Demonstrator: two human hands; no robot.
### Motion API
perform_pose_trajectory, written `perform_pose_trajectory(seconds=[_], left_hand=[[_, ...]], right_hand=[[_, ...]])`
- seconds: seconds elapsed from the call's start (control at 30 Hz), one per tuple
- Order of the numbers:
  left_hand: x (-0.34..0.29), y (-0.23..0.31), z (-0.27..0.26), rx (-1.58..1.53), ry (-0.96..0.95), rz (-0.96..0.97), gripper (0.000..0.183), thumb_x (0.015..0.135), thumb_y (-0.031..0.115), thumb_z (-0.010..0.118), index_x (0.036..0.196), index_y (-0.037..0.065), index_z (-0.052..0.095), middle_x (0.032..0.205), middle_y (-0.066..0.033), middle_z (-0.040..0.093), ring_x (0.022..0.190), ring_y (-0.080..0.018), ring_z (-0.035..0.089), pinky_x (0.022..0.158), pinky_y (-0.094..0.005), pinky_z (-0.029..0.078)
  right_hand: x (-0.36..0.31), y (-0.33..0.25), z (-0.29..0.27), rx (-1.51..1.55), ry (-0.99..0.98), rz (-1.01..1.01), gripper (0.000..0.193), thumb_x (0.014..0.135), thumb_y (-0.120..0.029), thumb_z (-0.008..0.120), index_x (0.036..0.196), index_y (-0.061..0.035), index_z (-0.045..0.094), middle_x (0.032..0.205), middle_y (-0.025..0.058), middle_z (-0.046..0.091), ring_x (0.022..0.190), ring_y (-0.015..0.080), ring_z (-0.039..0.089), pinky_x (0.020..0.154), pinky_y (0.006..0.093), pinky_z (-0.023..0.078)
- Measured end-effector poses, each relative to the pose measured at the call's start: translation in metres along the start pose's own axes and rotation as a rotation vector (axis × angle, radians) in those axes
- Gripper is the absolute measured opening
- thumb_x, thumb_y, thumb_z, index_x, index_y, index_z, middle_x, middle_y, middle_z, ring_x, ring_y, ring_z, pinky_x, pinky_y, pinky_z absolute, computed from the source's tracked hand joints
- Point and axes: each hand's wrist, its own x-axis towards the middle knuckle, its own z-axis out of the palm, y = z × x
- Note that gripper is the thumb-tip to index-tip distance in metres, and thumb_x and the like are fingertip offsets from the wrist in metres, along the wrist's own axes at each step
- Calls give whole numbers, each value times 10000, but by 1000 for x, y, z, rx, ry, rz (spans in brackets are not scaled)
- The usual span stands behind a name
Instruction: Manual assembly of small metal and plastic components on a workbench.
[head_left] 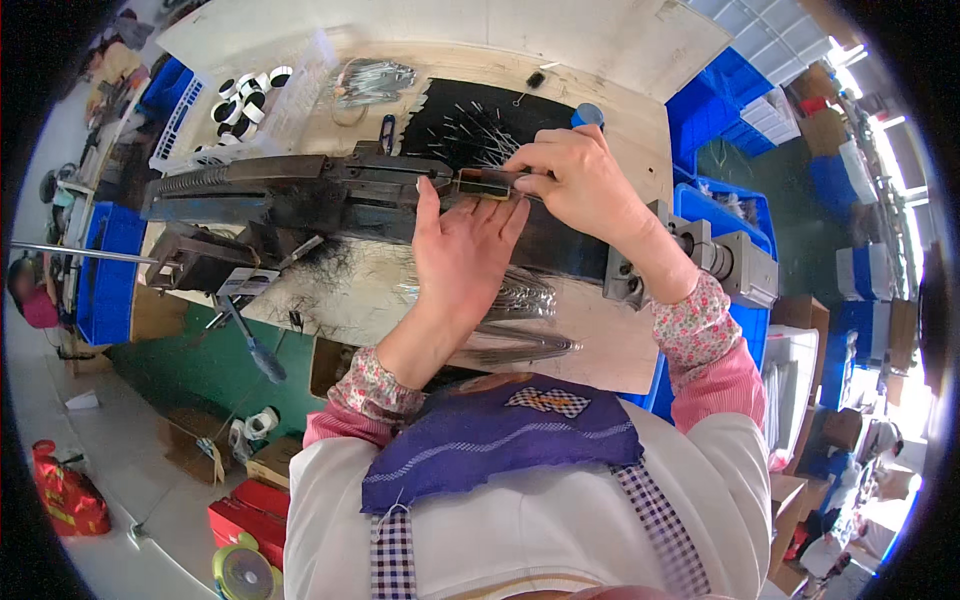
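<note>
My left hand [460,250] lies palm up with its fingers stretched out, the fingertips against a small slot with a yellowish edge [484,184] on a long dark metal bench machine [300,195]. Just right of that slot, my right hand [572,172] is closed in a pinch; whatever is between its thumb and forefinger is too small to make out. Beyond the hands, thin metal pins [470,128] are scattered on a black mat [430,112]. Nearer me, behind my left wrist, lie bundles of thin wire pieces [525,298] on the wooden bench top.
A clear plastic basket [305,65] of black-and-white rolls stands at the far left, beside more wire pieces [375,80]. A blue-capped container [588,115] is behind my right hand. Grey metal cylinders [725,258] and a blue bin [758,215] are at the right.
</note>
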Motion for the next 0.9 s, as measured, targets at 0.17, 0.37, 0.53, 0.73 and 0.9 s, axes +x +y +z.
perform_pose_trajectory(seconds=[0.17, 0.37, 0.53, 0.73, 0.9], left_hand=[[1, 1, -2, -45, -21, -11, 709, 948, 562, 333, 1215, -91, 404, 1255, -201, 473, 1239, -314, 430, 1114, -418, 291], [-7, 4, -6, 7, -95, -29, 644, 940, 577, 360, 1206, -4, 441, 1214, -97, 501, 1195, -229, 441, 1077, -371, 302], [-9, 6, -6, -9, -53, 1, 678, 947, 556, 349, 1243, -53, 393, 1245, -146, 474, 1236, -261, 411, 1112, -383, 262], [-9, 9, 0, 3, 49, 29, 670, 950, 539, 346, 1214, -74, 405, 1222, -189, 482, 1242, -291, 415, 1126, -404, 258], [-7, 6, 1, 3, 72, 19, 636, 953, 532, 345, 1176, -56, 440, 1225, -185, 497, 1217, -289, 442, 1122, -408, 267]], right_hand=[[4, -10, -4, -45, 29, -51, 136, 718, -157, 646, 843, -149, 699, 715, 24, 593, 775, 215, 601, 799, 362, 382], [12, -17, -3, 181, 43, 123, 175, 734, -156, 658, 895, -103, 702, 750, 75, 639, 743, 230, 636, 709, 359, 473], [13, -4, -2, 149, -86, 148, 176, 719, -146, 676, 882, -85, 705, 746, 92, 646, 727, 253, 634, 697, 358, 491], [23, -4, 1, 115, -149, 45, 158, 711, -123, 677, 860, -79, 704, 745, 107, 638, 746, 280, 622, 698, 371, 478], [15, -4, -1, -30, -95, -44, 165, 732, -124, 670, 888, -77, 689, 739, 95, 633, 765, 283, 622, 682, 388, 474]])
